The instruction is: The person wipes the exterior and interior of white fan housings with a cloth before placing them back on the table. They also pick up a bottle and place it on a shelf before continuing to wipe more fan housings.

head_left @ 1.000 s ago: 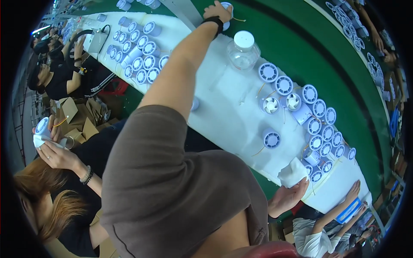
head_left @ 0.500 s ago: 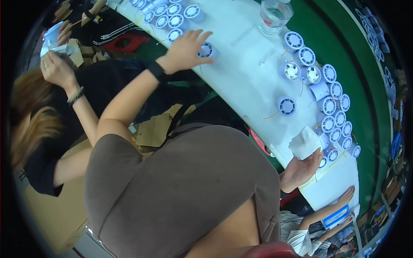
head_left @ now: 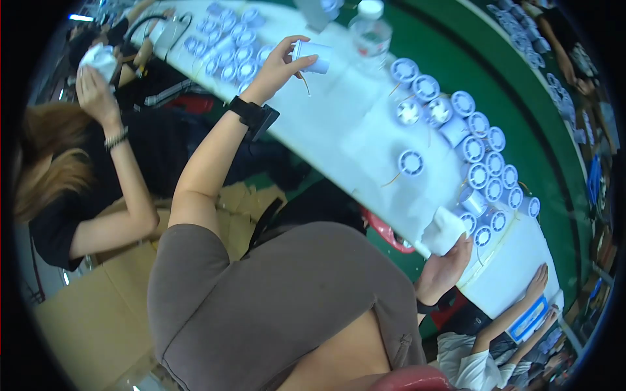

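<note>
Above the far left part of the white table (head_left: 306,130), my left hand (head_left: 274,70) grips a small pale cylindrical fan (head_left: 317,57). The fan is tilted on its side, and a short thin wire hangs from it. My right hand (head_left: 447,266), at the near right edge of the table, holds a crumpled white cloth (head_left: 445,231). One fan (head_left: 411,163) with a grille on top and a yellowish wire stands alone between my hands. Beyond the cloth, several more fans (head_left: 478,176) are grouped; two of them show white blades, and a few lie sideways.
Another cluster of fans (head_left: 244,52) stands at the far left. A clear plastic bottle (head_left: 370,36) is near the table's far edge. On my left, a person holds a white cloth (head_left: 100,62). Another person's hands are by a blue-framed item (head_left: 528,319) at right. Cardboard (head_left: 98,313) lies lower left.
My left hand has closed on a fan and lifted it off the table, moving up and slightly right. My right hand still holds the cloth. The whole view has shifted a little.
</note>
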The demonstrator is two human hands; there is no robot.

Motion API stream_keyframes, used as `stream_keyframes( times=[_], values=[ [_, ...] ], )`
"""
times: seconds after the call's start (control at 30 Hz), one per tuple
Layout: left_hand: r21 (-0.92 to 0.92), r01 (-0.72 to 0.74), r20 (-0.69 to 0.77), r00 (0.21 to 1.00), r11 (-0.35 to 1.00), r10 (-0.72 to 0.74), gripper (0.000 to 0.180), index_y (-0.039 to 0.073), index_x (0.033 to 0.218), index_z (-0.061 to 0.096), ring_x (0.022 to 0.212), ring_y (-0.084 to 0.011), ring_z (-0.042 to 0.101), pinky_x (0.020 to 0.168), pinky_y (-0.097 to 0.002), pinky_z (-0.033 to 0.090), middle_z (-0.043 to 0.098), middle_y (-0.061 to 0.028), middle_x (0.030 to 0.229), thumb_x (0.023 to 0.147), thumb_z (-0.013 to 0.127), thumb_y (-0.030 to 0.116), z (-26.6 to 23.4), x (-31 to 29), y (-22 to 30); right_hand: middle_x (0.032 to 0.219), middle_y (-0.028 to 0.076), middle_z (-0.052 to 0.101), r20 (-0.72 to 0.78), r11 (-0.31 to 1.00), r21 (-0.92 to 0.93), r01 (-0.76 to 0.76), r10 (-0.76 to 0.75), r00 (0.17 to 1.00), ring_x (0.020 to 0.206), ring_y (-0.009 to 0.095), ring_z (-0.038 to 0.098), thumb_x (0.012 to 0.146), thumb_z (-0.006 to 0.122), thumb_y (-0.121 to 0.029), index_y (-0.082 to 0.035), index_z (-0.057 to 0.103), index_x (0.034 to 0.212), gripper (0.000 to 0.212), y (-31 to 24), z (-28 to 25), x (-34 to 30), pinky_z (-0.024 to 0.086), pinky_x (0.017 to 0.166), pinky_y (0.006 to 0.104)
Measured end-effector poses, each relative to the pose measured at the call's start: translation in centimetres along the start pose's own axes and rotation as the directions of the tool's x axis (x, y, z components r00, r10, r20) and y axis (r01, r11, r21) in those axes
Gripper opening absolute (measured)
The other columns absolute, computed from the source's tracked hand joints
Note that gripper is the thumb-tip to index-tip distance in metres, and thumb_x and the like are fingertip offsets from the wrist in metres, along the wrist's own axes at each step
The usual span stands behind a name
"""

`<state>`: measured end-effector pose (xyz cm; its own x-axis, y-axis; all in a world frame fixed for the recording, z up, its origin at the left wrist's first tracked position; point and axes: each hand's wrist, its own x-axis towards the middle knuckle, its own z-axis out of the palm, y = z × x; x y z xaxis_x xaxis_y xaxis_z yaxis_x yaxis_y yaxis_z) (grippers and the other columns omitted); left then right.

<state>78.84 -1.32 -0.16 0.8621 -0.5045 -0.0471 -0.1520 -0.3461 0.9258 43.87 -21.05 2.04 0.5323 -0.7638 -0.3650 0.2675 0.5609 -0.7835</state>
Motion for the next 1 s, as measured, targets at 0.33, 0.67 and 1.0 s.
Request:
stream_keyframes(
  times=[0.33,0.67,1.0],
  values=[
    [0.807,0.072,-0.157,0.983,0.586,0.096,0.066,0.008,0.115,0.037,0.085,-0.033,0.053,0.073,-0.0387,0.045,0.047,-0.0183,0.106,0.063,0.065,0.037,5.0,20.0,-4.3,0.09,0.008,0.054,-0.169,0.995,0.025,0.101,-0.096,0.981,0.086,0.018,0.053,0.082,0.045,-0.016,-0.005,0.047,0.09,0.013,2.3,-1.5,-0.4,0.041,0.074,0.0323],
    [0.73,-0.384,0.102,0.879,0.566,0.465,0.056,0.007,0.115,0.04,0.095,-0.033,0.047,0.079,-0.038,0.04,0.045,-0.0181,0.106,0.069,0.062,0.029,-0.4,9.4,-1.0,0.094,0.009,0.051,-0.241,0.999,0.003,0.039,-0.037,0.97,0.09,0.019,0.05,0.081,0.047,-0.016,-0.002,0.047,0.093,0.018,2.5,3.1,1.6,0.039,0.078,0.0338],
    [0.993,-0.107,0.085,0.94,0.048,0.33,0.053,0.005,0.103,0.051,0.088,-0.0296,0.051,0.074,-0.0377,0.041,0.054,-0.0137,0.091,0.07,0.055,0.047,-8.0,3.3,-9.4,0.097,0.008,0.053,0.013,0.998,-0.066,-0.02,0.021,1.0,0.091,0.019,0.051,0.082,0.047,-0.017,-0.005,0.048,0.097,0.019,2.2,5.6,1.7,0.041,0.076,0.0351]
  ],
)
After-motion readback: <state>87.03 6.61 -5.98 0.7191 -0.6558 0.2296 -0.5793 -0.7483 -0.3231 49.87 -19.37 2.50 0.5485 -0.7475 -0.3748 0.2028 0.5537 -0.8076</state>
